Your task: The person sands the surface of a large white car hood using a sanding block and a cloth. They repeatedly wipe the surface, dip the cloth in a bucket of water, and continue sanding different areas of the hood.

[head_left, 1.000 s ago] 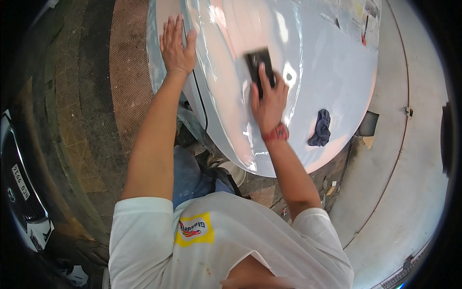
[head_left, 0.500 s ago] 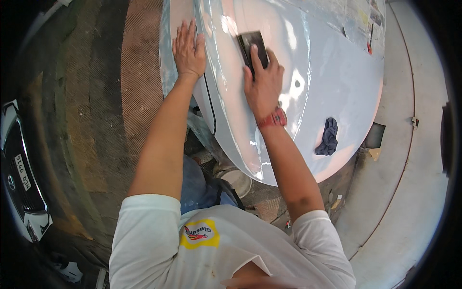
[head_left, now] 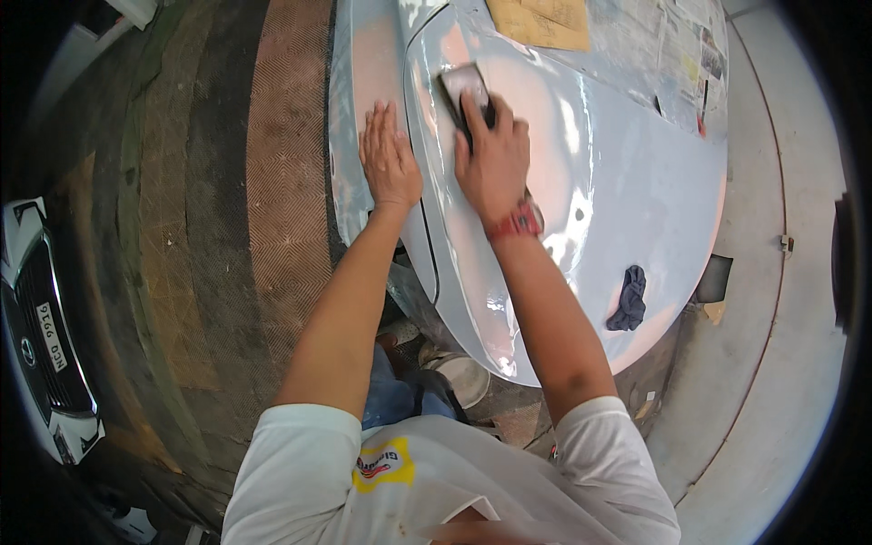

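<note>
My left hand lies flat and open along the narrow strip of the pale car panel, beside a dark seam. Just right of it, my right hand grips a dark sanding block on the glossy, seemingly wet main surface, which has pinkish patches. A red watch is on that wrist. Lower on the panel, to the right, lies a crumpled dark cloth.
Masking paper and newspaper cover the panel's far end. A white bucket stands below the near edge, a patterned mat lies left, another car is at far left, and a pale wall is at right.
The view has shifted, with the panel appearing lower. My right hand has moved the block farther up the panel toward the masked end; my left hand has shifted slightly nearer and rightward.
</note>
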Available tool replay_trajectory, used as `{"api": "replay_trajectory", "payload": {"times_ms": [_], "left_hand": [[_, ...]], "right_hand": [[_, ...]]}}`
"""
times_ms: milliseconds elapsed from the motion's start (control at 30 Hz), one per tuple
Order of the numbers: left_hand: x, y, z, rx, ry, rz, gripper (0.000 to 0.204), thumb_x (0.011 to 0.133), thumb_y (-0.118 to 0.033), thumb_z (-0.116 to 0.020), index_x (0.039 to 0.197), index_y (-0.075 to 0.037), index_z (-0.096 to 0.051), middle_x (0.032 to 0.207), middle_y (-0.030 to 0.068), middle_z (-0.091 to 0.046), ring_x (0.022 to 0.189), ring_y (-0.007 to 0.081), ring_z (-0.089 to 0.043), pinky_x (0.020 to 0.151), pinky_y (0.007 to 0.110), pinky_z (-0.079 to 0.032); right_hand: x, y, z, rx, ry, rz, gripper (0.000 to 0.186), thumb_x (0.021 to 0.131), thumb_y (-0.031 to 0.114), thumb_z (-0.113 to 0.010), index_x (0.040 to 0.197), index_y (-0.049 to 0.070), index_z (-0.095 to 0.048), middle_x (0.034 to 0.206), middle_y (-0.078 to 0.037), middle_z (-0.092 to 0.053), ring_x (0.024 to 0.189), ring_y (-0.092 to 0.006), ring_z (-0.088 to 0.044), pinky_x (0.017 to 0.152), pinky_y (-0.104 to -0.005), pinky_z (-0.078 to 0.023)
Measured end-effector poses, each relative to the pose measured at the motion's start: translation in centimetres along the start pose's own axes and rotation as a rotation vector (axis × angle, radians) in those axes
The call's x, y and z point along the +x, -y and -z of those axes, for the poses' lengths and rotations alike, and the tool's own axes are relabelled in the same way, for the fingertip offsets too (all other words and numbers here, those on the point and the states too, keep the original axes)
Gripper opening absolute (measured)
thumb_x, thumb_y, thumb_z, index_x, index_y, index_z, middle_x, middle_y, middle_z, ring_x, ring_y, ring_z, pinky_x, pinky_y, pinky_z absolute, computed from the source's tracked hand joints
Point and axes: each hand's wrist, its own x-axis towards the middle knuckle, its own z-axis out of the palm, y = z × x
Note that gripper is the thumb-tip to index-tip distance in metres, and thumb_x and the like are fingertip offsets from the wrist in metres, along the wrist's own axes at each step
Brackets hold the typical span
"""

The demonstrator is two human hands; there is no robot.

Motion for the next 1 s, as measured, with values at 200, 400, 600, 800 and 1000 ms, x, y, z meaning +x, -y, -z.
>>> {"api": "replay_trajectory", "payload": {"times_ms": [200, 400, 600, 800, 1000], "left_hand": [[0.1, 0.5, 0.7, -0.019, -0.031, 0.015, 0.056, 0.112, -0.02, -0.038, 0.167, -0.007, -0.037, 0.172, 0.0185, -0.036, 0.161, 0.038, -0.03, 0.133, 0.053, -0.018], [0.3, -0.1, 1.0, -0.032, 0.006, 0.01, 0.056, 0.11, -0.02, -0.041, 0.165, -0.007, -0.039, 0.171, 0.0201, -0.037, 0.16, 0.0402, -0.031, 0.132, 0.053, -0.02], [0.3, 1.0, 1.0, -0.028, -0.003, -0.02, 0.053, 0.11, -0.02, -0.044, 0.161, -0.003, -0.044, 0.165, 0.0237, -0.043, 0.156, 0.0433, -0.036, 0.129, 0.054, -0.025], [1.2, -8.4, 5.5, -0.337, 0.202, 0.234, 0.059, 0.112, -0.033, -0.051, 0.162, -0.006, -0.039, 0.159, 0.0277, -0.044, 0.148, 0.0449, -0.044, 0.123, 0.053, -0.036], [-0.2, -13.8, 5.2, 0.131, 0.39, 0.179, 0.083, 0.095, -0.052, -0.076, 0.157, -0.012, -0.037, 0.16, 0.032, -0.026, 0.147, 0.0508, -0.03, 0.114, 0.06, -0.042]], "right_hand": [[-8.5, 2.6, 0.4, -0.043, 0.081, 0.005, 0.072, 0.09, 0.013, -0.074, 0.159, 0.017, -0.054, 0.15, -0.024, -0.052, 0.112, -0.044, -0.057, 0.103, -0.052, -0.048], [-0.1, 2.7, -0.7, -0.03, 0.023, -0.017, 0.072, 0.087, 0.012, -0.074, 0.157, 0.019, -0.056, 0.15, -0.021, -0.054, 0.111, -0.0424, -0.057, 0.1, -0.0523, -0.048], [6.6, 4.3, -2.1, -0.084, -0.01, -0.096, 0.065, 0.087, 0.02, -0.078, 0.15, 0.019, -0.061, 0.148, -0.017, -0.058, 0.111, -0.0397, -0.06, 0.091, -0.0492, -0.051], [-2.9, 1.5, 2.1, 0.124, 0.054, -0.166, 0.069, 0.092, 0.032, -0.078, 0.156, 0.018, -0.056, 0.158, -0.019, -0.052, 0.127, -0.0422, -0.057, 0.105, -0.0524, -0.048], [-19.4, -16.6, 9.6, -0.325, -0.209, -0.632, 0.082, 0.092, 0.055, -0.08, 0.161, 0.021, -0.052, 0.167, -0.024, -0.041, 0.15, -0.0458, -0.043, 0.119, -0.0605, -0.038]]}}
